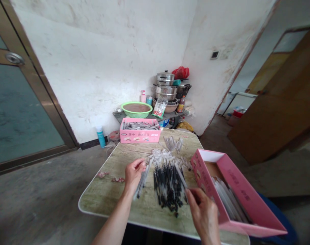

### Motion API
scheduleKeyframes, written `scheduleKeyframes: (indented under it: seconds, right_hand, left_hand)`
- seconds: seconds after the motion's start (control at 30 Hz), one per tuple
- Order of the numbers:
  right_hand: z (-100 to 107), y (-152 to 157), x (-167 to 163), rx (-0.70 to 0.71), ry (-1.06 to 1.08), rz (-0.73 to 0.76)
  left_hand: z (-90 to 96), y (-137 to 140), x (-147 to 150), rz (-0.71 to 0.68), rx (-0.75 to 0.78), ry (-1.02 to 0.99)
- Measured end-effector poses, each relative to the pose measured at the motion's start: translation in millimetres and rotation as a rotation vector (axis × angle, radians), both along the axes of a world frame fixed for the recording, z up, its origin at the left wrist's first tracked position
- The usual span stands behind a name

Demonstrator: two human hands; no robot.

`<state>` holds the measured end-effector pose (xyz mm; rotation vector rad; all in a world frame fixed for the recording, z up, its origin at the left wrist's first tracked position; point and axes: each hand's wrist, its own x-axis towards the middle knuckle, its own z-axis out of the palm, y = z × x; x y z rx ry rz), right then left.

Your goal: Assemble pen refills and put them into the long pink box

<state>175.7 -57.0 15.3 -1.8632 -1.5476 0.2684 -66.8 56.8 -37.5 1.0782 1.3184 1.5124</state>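
My left hand [135,174] is closed in a pinch at the left of the pile; whatever lies between its fingertips is too small to make out. My right hand [204,212] pinches the near end of a clear pen barrel [181,177], which slants away over the pile. Between the hands is a heap of dark pen parts [169,185] with black ends toward me. Behind them lie many small whitish plastic pieces [161,156]. Several clear tubes [143,180] with dark ends rest beside my left hand.
A pink box [141,136] full of pen parts stands at the table's far edge. On the right, a larger pink box [243,183] holds long pale tubes. More clear tubes [173,143] lie on the wood-patterned table [104,195]. Beyond are a green basin [137,114] and stacked pots [166,90].
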Motion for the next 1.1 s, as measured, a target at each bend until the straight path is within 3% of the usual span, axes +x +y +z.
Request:
scheduleKeyframes:
  seconds: [0.1,0.2,0.4,0.67,0.77,0.9,1.1]
  right_hand:
    - [18.8,-7.0,40.3,-0.054,-0.198,-0.253]
    - [34.1,-11.5,73.3,-0.198,-0.338,-0.435]
    - [40.5,-11.5,96.3,-0.338,-0.418,-0.478]
    - [44.7,-10.9,78.0,-0.266,-0.364,-0.526]
    - [38.0,-10.2,54.8,-0.146,-0.334,-0.455]
    - [16.7,-5.5,17.5,0.023,-0.133,-0.159]
    - [-9.0,2.0,-35.5,0.010,0.246,0.168]
  left_hand:
    - [-5.5,8.0,-20.3,0.069,0.017,0.259]
    - [-9.5,6.5,-20.9,0.052,0.001,0.340]
    - [-13.7,7.0,0.3,0.014,-0.014,0.467]
    - [-17.1,15.6,3.5,0.011,-0.058,0.479]
    - [-19.0,17.1,5.1,0.028,-0.062,0.448]
    - [-21.6,18.0,6.9,0.045,-0.043,0.404]
    - [-15.0,18.8,3.9,0.025,0.017,0.306]
